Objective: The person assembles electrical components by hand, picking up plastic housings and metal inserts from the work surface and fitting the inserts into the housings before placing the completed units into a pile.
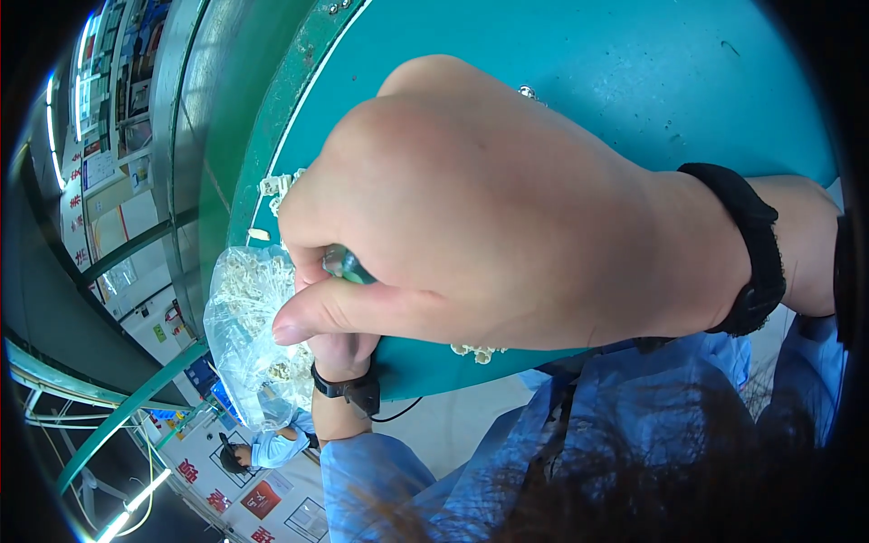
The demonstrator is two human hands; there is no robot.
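My right hand (pixel 471 199) fills the middle of the view, close to the camera, with a black band on its wrist. Its fingers are closed around a tool with a green, partly see-through handle (pixel 353 265); only a short piece of the handle shows, and its working end is hidden. Behind and below it is my left hand (pixel 344 351), mostly covered, so its fingers and anything in them cannot be seen. A clear plastic bag (pixel 249 312) of small cream-coloured plastic parts lies just left of both hands.
Loose cream parts lie beyond the bag (pixel 276 188) and by the near edge of the teal tabletop (pixel 634 54). A small shiny metal piece (pixel 527 91) sits past my right hand. A thin black cable (pixel 398 414) runs near my left wrist. Another person (pixel 272 450) is farther off, lower left.
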